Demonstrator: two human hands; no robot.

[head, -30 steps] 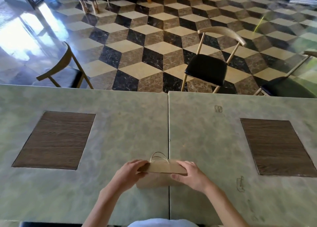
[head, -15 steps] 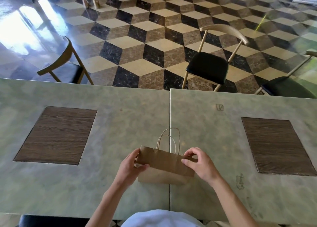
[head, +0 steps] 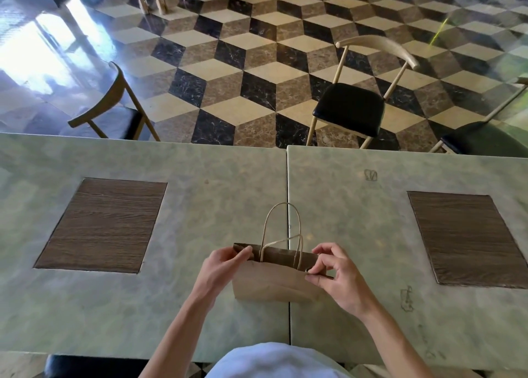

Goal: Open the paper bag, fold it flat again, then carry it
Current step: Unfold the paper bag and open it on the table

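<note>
A small brown paper bag (head: 271,285) stands on the table, straddling the seam between two pale green tabletops (head: 200,206). Its mouth is partly spread, showing a dark inside. One twine handle (head: 281,220) stands up in an arch and the second droops over the rim. My left hand (head: 221,269) pinches the left end of the rim. At the right end, my right hand (head: 334,275) grips the rim's corner between thumb and fingers. The bag's lower right corner is hidden behind my right hand.
Each tabletop has a dark wood inlay, left (head: 101,225) and right (head: 468,239). Beyond the far edge stand a black-seated wooden chair (head: 350,110), another chair at left (head: 114,112) and a third at the right edge (head: 485,140), on a checkered floor.
The bag has risen from lying flat to upright, and its mouth has spread. The handles have swung up. Both hands shifted to the rim's ends.
</note>
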